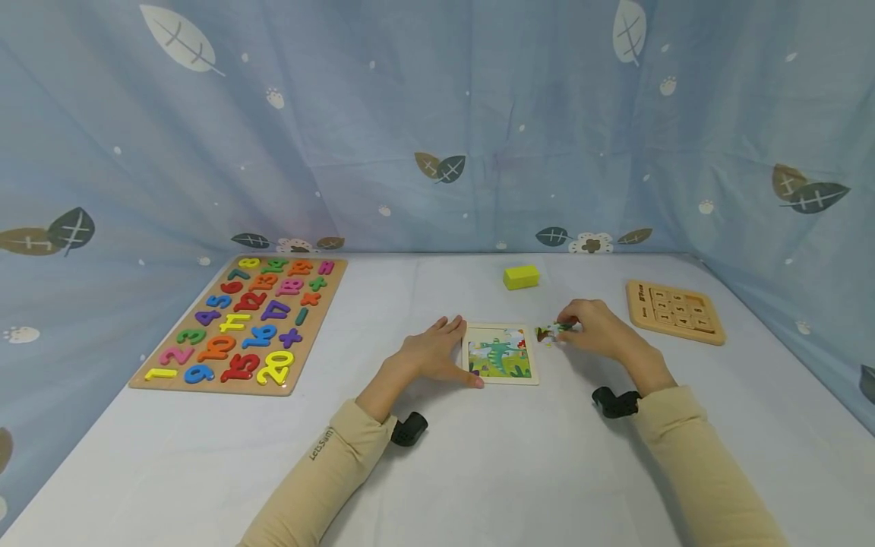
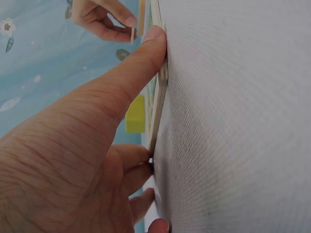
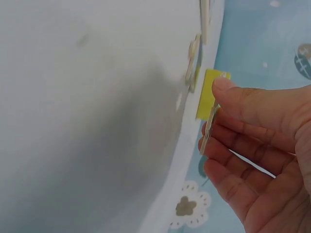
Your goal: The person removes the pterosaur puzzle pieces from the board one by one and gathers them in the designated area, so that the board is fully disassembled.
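Observation:
A small wooden jigsaw puzzle board [image 1: 502, 357] with a green dinosaur picture lies on the white table in the head view. My left hand [image 1: 434, 353] rests along its left side, fingers spread. The thumb touches the near edge and the index finger [image 2: 133, 155] the far left corner. Just right of the board, my right hand [image 1: 601, 330] pinches a thin jigsaw puzzle piece [image 3: 210, 131] between thumb and fingers, held on edge above the table. Beside it, partly colourful loose puzzle pieces [image 1: 544, 334] lie on the cloth; their exact number is unclear.
A yellow block [image 1: 521, 277] stands behind the puzzle board. At the left lies a large wooden board with coloured numbers [image 1: 311, 323]. A wooden number-tile board [image 1: 675, 311] lies at the right. A blue leaf-patterned curtain [image 1: 383, 114] hangs behind the table.

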A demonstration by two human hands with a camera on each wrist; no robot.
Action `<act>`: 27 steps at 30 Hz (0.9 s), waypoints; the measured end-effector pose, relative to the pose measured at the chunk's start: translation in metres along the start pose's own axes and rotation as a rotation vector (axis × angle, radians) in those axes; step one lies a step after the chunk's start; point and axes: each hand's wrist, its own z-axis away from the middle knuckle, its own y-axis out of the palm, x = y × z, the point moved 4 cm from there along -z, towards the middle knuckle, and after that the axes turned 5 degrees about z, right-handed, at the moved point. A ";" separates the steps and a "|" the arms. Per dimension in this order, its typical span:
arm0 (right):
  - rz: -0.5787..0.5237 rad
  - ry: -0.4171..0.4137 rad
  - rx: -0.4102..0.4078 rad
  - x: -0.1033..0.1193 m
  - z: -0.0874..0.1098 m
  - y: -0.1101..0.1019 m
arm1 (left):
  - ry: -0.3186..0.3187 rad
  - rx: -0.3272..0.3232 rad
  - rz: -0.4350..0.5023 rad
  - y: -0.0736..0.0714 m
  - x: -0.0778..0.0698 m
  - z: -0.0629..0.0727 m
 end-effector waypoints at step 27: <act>0.031 0.054 0.019 -0.018 0.007 0.004 | 0.002 -0.005 0.013 0.001 0.000 0.001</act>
